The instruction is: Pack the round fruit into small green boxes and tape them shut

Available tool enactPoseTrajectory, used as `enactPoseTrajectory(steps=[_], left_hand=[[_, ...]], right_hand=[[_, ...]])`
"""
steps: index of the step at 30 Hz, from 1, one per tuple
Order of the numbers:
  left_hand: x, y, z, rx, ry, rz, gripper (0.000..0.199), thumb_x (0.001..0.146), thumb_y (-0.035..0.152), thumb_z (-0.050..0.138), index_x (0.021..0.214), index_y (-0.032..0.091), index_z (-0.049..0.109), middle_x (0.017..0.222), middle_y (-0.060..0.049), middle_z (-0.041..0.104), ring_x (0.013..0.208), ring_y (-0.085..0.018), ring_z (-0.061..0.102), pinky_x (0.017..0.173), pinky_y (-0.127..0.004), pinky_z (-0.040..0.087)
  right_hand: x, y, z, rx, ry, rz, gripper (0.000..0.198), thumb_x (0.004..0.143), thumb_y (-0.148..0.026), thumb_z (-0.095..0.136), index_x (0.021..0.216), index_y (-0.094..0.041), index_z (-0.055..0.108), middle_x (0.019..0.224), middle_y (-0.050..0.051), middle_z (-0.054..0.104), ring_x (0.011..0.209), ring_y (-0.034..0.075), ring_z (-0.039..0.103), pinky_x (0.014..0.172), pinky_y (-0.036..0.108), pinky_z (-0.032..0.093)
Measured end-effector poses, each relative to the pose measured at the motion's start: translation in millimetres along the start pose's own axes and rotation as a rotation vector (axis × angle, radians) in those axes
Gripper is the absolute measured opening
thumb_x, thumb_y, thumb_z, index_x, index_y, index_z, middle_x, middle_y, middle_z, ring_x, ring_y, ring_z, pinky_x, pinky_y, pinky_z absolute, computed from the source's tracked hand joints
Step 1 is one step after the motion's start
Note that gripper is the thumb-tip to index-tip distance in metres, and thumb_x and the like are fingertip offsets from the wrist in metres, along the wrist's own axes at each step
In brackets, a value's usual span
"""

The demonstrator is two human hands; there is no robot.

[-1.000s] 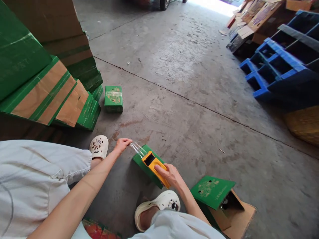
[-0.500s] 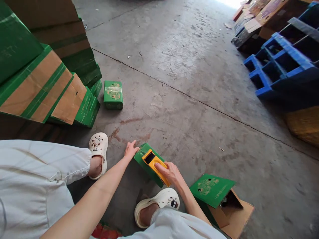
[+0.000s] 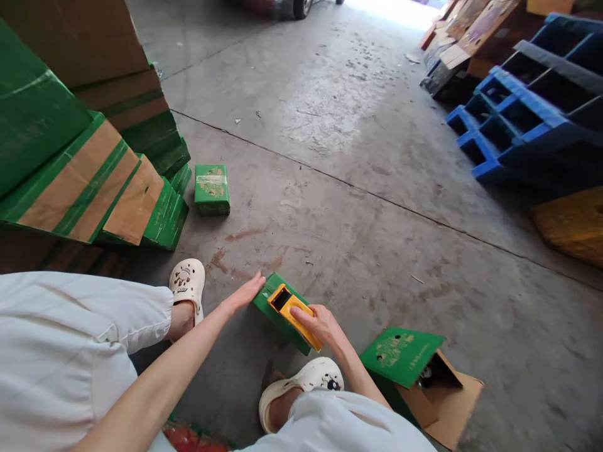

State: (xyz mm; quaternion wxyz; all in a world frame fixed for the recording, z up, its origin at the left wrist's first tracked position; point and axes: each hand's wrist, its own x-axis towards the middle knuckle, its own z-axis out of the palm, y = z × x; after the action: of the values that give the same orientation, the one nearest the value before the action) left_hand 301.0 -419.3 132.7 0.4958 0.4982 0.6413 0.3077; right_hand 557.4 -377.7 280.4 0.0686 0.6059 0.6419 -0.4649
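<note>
A small green carton [image 3: 284, 326] rests on the floor between my feet. My left hand [image 3: 249, 292] has its fingers stretched out and laid flat against the carton's far-left end. In my right hand [image 3: 321, 321] is a yellow handheld device [image 3: 294, 314] with a dark window at one end. The thumb lies on top of it, and its body lies along the carton's upper side. What is under the device is hidden. To the right, a green box with raised flaps [image 3: 405, 358] stands open; its contents are mostly in shadow.
Stacked green-and-brown cartons [image 3: 89, 182] rise at the left, with a taped green box [image 3: 211, 190] beside them on the concrete floor. Blue pallets [image 3: 522, 119] and a yellowish block [image 3: 570, 223] are at the right. A vehicle wheel [image 3: 302, 7] shows at the top.
My left hand's fingers have straightened and flattened against the carton's end. The view has tilted up slightly, bringing the wheel into sight. My right hand has kept its hold.
</note>
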Motion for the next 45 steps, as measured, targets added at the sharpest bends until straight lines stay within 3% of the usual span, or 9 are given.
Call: enactPoseTrajectory(steps=[4, 8, 14, 21, 29, 32, 37, 40, 45], left_hand=[[-9, 21, -13, 0.252, -0.218, 0.215, 0.088, 0.09, 0.037, 0.056, 0.17, 0.031, 0.019, 0.177, -0.001, 0.009, 0.165, -0.029, 0.004, 0.133, -0.05, 0.013], [-12, 36, -6, 0.702, -0.366, 0.361, 0.126, 0.075, 0.052, 0.078, 0.171, 0.026, 0.0, 0.177, -0.011, -0.008, 0.163, -0.04, -0.01, 0.128, -0.067, 0.0], [-4, 27, -1, 0.938, -0.286, 0.418, 0.132, 0.078, 0.081, 0.069, 0.171, 0.023, -0.004, 0.177, -0.017, 0.007, 0.164, -0.039, -0.001, 0.128, -0.064, 0.0], [-4, 26, -7, 1.019, -0.263, 0.502, 0.123, 0.082, 0.082, 0.065, 0.171, 0.02, 0.008, 0.175, -0.018, 0.02, 0.164, -0.036, 0.011, 0.129, -0.062, -0.003], [-6, 35, -16, 1.074, -0.3, 0.499, 0.124, 0.077, 0.08, 0.073, 0.171, 0.022, 0.015, 0.175, -0.016, 0.021, 0.164, -0.036, 0.014, 0.129, -0.063, -0.006], [-7, 43, -5, 1.132, -0.286, 0.517, 0.129, 0.074, 0.074, 0.079, 0.17, 0.016, 0.016, 0.175, -0.02, 0.016, 0.165, -0.037, 0.007, 0.128, -0.064, -0.009], [-9, 55, 44, 1.15, -0.342, 0.594, 0.149, 0.056, 0.068, 0.089, 0.169, 0.01, 0.01, 0.176, -0.024, 0.007, 0.164, -0.039, 0.003, 0.13, -0.06, -0.005], [-11, 60, 61, 1.078, -0.348, 0.61, 0.14, 0.061, 0.063, 0.085, 0.169, 0.009, 0.013, 0.175, -0.024, 0.018, 0.164, -0.039, 0.01, 0.131, -0.057, -0.004], [-11, 63, 54, 1.007, -0.362, 0.644, 0.126, 0.067, 0.062, 0.079, 0.166, 0.008, 0.023, 0.168, -0.022, 0.035, 0.159, -0.039, 0.024, 0.132, -0.053, 0.002]], right_hand=[[-1, -2, -2, -0.043, -0.021, 0.019, 0.05, 0.09, -0.063, 0.063, 0.075, -0.016, 0.066, 0.067, 0.003, 0.067, 0.065, 0.018, 0.064, 0.052, 0.023, 0.036], [-3, -6, 0, 0.077, -0.091, 0.091, 0.049, 0.092, -0.063, 0.062, 0.088, -0.015, 0.069, 0.07, 0.004, 0.072, 0.06, 0.02, 0.068, 0.051, 0.023, 0.043], [-16, 4, -9, 0.142, -0.133, 0.003, 0.053, 0.087, -0.067, 0.068, 0.09, -0.014, 0.071, 0.07, 0.003, 0.071, 0.062, 0.019, 0.067, 0.051, 0.022, 0.041], [-44, 48, -33, -0.083, -0.098, 0.044, 0.054, 0.087, -0.068, 0.065, 0.08, -0.015, 0.071, 0.071, 0.004, 0.069, 0.068, 0.019, 0.065, 0.052, 0.023, 0.037], [-36, 48, -24, -0.054, -0.121, 0.097, 0.047, 0.091, -0.062, 0.062, 0.08, -0.016, 0.069, 0.067, 0.005, 0.071, 0.061, 0.019, 0.066, 0.051, 0.023, 0.039], [-32, 46, -22, -0.176, -0.06, 0.101, 0.049, 0.09, -0.063, 0.063, 0.073, -0.017, 0.068, 0.068, 0.006, 0.071, 0.065, 0.02, 0.065, 0.052, 0.025, 0.036], [-35, 36, -23, -0.237, -0.056, 0.128, 0.05, 0.089, -0.064, 0.062, 0.078, -0.017, 0.071, 0.071, 0.006, 0.071, 0.068, 0.021, 0.066, 0.055, 0.026, 0.037], [-38, 31, -23, -0.221, -0.066, 0.147, 0.048, 0.089, -0.064, 0.063, 0.083, -0.017, 0.074, 0.07, 0.008, 0.072, 0.072, 0.023, 0.068, 0.057, 0.026, 0.04], [-45, 38, -22, -0.148, -0.065, 0.085, 0.046, 0.087, -0.064, 0.065, 0.08, -0.019, 0.072, 0.072, 0.008, 0.072, 0.072, 0.024, 0.066, 0.056, 0.027, 0.039]])
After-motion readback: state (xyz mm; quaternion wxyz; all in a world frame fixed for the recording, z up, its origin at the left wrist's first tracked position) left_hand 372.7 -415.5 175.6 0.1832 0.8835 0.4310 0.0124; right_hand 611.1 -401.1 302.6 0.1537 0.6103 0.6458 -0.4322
